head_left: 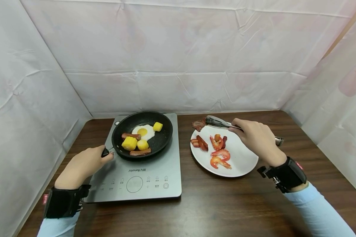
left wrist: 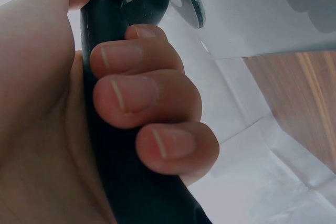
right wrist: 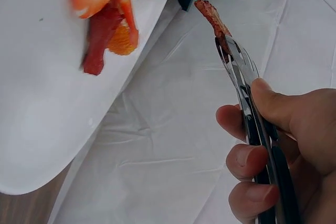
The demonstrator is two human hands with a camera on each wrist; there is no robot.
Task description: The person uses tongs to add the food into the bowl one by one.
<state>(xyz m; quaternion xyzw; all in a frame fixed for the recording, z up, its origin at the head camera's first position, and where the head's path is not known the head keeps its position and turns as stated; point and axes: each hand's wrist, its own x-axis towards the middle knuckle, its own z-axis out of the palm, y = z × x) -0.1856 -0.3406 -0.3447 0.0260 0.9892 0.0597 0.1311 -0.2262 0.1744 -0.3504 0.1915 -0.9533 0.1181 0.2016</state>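
Black frying pan [head_left: 159, 143]: upright over silver cooktop [head_left: 173, 168], handle [head_left: 105, 152] toward near left. Metal tongs [head_left: 215, 121]: closed on 1 reddish-brown meat slice [head_left: 198, 125], raised near far-left rim of white plate [head_left: 240, 161].

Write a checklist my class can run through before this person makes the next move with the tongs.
1. Left hand grips the pan handle: ok.
2. Right hand holds the tongs: ok.
3. Meat strip caught between the tongs' tips: ok, seen in the right wrist view.
4. Bare space in the pan: ok, on its right side in the head view.
5. Meat strip over the pan: not ok, it is near the plate.
6. Cooker heating: cannot tell.
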